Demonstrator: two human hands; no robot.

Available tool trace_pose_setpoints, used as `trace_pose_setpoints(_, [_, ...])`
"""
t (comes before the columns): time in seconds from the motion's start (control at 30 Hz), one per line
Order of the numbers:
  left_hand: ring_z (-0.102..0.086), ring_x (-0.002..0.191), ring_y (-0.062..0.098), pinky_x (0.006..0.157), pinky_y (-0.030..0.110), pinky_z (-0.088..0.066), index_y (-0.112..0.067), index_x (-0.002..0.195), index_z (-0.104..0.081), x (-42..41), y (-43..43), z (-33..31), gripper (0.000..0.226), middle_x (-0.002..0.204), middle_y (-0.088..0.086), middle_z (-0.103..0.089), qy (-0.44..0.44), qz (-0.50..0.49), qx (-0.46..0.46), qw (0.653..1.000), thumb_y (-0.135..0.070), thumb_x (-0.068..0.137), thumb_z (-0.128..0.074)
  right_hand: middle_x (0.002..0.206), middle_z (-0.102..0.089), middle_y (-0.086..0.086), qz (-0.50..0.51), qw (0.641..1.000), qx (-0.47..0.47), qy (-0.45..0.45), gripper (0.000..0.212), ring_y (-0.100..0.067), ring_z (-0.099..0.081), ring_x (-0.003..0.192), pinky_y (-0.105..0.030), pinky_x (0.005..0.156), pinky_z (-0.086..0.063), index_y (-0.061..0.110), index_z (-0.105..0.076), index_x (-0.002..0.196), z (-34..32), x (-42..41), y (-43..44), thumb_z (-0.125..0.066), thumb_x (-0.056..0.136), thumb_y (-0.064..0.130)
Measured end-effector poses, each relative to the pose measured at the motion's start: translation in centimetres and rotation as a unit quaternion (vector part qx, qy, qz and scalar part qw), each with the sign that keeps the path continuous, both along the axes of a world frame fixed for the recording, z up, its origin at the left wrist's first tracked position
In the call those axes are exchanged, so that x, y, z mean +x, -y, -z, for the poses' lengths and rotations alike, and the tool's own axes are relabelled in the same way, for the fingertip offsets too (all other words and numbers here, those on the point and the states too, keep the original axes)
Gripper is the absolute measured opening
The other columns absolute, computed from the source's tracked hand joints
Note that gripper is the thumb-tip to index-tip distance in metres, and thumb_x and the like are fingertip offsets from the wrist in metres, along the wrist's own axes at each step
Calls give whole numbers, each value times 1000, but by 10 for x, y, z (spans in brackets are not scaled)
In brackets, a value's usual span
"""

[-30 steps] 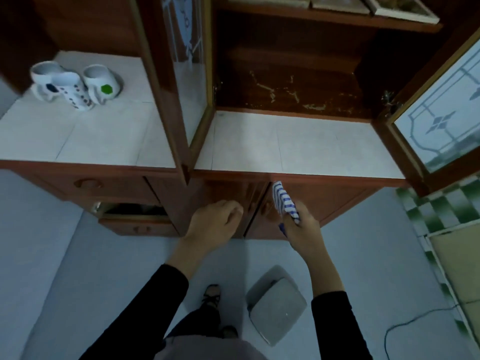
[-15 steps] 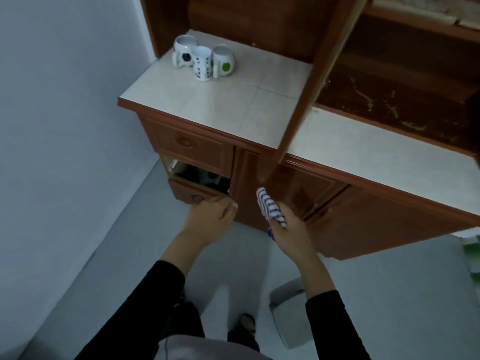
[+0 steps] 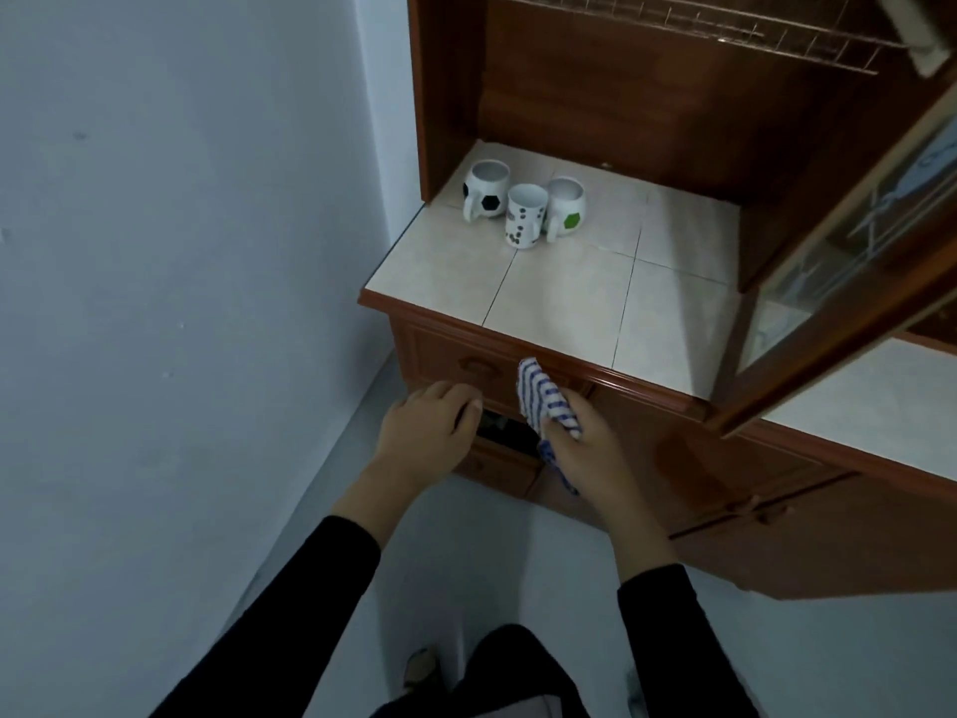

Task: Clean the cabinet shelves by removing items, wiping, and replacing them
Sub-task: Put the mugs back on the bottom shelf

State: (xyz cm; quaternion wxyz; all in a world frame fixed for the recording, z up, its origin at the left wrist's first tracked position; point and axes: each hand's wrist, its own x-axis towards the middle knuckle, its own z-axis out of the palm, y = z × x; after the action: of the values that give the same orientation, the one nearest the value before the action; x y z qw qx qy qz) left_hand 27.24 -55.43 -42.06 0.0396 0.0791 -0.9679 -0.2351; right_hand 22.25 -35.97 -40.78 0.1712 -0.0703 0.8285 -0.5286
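Three white mugs stand together on the tiled shelf (image 3: pixel 569 298) of the wooden cabinet: a football mug (image 3: pixel 486 191), a dotted mug (image 3: pixel 525 216) and one with a green patch (image 3: pixel 565 208). My right hand (image 3: pixel 585 448) grips a blue-and-white striped cloth (image 3: pixel 544 399) in front of the drawers below the shelf. My left hand (image 3: pixel 427 432) hovers beside it with fingers loosely curled and holding nothing, just in front of a partly open drawer (image 3: pixel 505 437).
A glass-paned cabinet door (image 3: pixel 849 261) hangs open at the right, over the shelf's edge. A wire rack (image 3: pixel 725 28) runs across the top of the cabinet. A pale wall (image 3: pixel 181 251) closes off the left side. Lower cabinet doors (image 3: pixel 777 489) are closed.
The view has swung left from the middle compartment to the left shelf with the mugs. Both hands moved along with it and keep the same posture, the cloth still in my right hand.
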Motion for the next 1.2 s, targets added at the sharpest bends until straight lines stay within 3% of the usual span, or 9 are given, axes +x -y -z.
trace_pose_setpoints(0.17, [-56,115,20,95,40,-45,-31,122,-60,-57,14,6,55,125,-9,-59,-4,36,13,999,-52,91,-20,118,-61,9,58,998,-11,-29,32,-11,-59,108,-21,82,-43,21,-55,130,-4,-54,6,-48,99,14])
trace_pose_setpoints(0.33, [-43,133,21,109,41,-32,-29,133,-55,-128,15,10,51,145,-4,-49,2,79,-2,997,-45,93,-28,114,-61,3,127,988,-1,-87,35,-13,-58,106,-3,72,-40,17,-55,132,-4,-124,-7,-46,99,10])
trace_pose_setpoints(0.43, [-33,142,21,116,41,-25,-28,140,-50,-170,13,14,56,154,-1,-39,5,93,-1,996,-46,93,-25,127,-54,12,164,976,-3,-146,47,6,-55,102,-1,79,-39,22,-46,143,-3,-163,-15,-45,99,7])
trace_pose_setpoints(0.53, [-22,148,21,119,42,-19,-29,146,-42,-213,7,25,60,160,-1,-29,27,118,-12,993,-49,93,-21,149,-44,8,166,968,37,-184,56,-9,-52,126,-25,98,-50,26,-37,150,12,-203,-26,-44,97,9])
trace_pose_setpoints(0.63, [-14,151,21,121,42,-13,-30,151,-33,-246,-3,40,57,164,-1,-19,53,134,-48,988,-48,97,-24,160,-26,1,151,959,146,-189,61,-23,-34,143,-41,115,-34,29,-33,152,30,-228,-28,-43,96,6])
trace_pose_setpoints(0.7, [-10,152,22,121,42,-9,-29,154,-28,-262,-9,48,59,165,0,-15,60,137,-57,987,-48,99,-23,162,-20,-2,133,956,188,-181,62,-27,-27,146,-47,117,-28,27,-31,153,41,-234,-23,-39,94,7])
trace_pose_setpoints(0.77, [-8,152,22,121,42,-7,-26,156,-23,-276,-13,53,75,165,0,-11,60,142,-64,986,-55,89,-7,164,-12,-1,102,954,244,-139,64,-25,-17,149,-51,119,-18,29,-23,155,50,-238,-13,-40,95,14])
trace_pose_setpoints(0.9, [2,153,22,121,42,4,-20,159,-7,-296,-13,65,88,166,1,2,55,149,-89,983,-58,81,6,164,11,3,78,896,432,-73,62,-27,12,150,-59,115,8,42,0,154,66,-241,12,-26,100,57])
trace_pose_setpoints(1.2, [-14,151,27,120,48,-5,-17,156,-26,-313,-8,78,74,164,4,-17,6,159,-95,983,-55,94,-18,165,2,0,115,864,477,-114,55,-33,3,150,-67,113,-1,46,0,153,70,-295,17,-21,102,47])
